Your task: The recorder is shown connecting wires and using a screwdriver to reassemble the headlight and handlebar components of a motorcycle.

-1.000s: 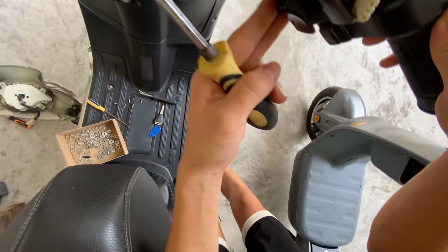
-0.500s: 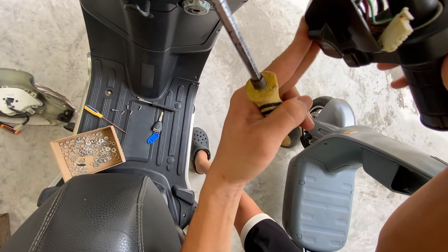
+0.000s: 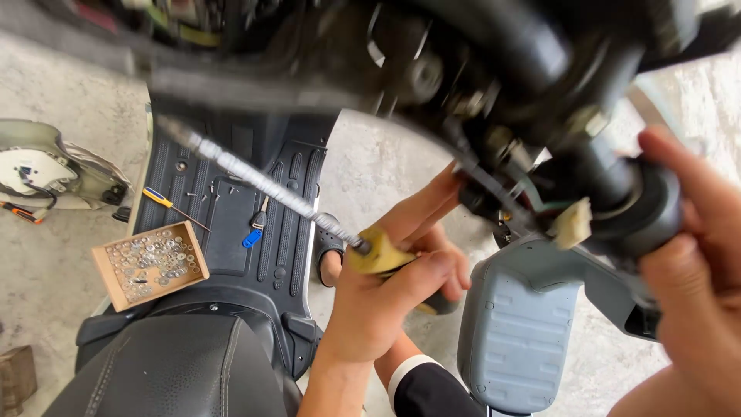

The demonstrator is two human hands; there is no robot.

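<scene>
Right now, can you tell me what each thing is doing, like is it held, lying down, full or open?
left hand: closed around the screwdriver's handle
screwdriver: held, shaft slanting up to the left
right hand: gripping the handlebar grip
handlebar grip: held, wires and a white connector hanging loose beside it
cardboard box: open, holding many small metal parts
small screwdriver: lying flat on the footboard
blue key: lying on the footboard

The screwdriver (image 3: 382, 259) had a yellow and black handle and a silver shaft. The footboard (image 3: 231, 216) was black and ribbed, the panel (image 3: 517, 332) grey, the small box (image 3: 150, 265) brown.
</scene>
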